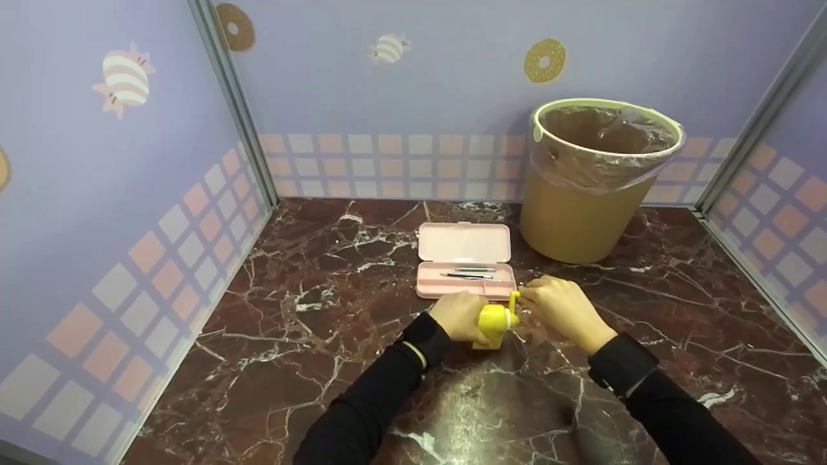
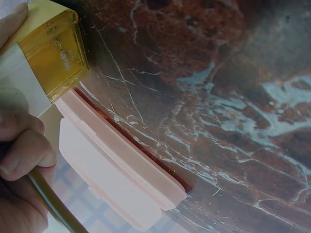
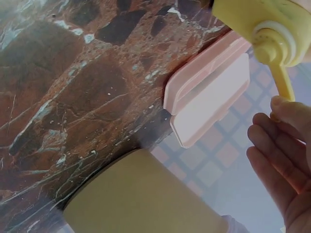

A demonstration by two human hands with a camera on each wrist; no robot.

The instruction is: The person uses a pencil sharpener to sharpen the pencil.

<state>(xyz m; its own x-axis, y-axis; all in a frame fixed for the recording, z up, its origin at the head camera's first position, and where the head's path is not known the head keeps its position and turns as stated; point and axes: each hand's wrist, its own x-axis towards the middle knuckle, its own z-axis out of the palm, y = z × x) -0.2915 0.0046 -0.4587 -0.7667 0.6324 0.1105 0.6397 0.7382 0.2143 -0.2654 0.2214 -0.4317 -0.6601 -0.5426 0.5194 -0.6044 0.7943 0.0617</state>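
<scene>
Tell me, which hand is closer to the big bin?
Right. The right hand, at the yellow crank, is in front of the bin, not touching it. The left hand, gripping the yellow sharpener, is farther away, toward the left.

I see a tabletop of dark reddish-brown, marble-patterned stone, crossed by white veins and glossy enough to throw back a bright glare near the front. On it I have a pink case lying open, its lid toward the rear. Beyond its right end I see a tan bin standing upright near the back, apart from the case.
</scene>
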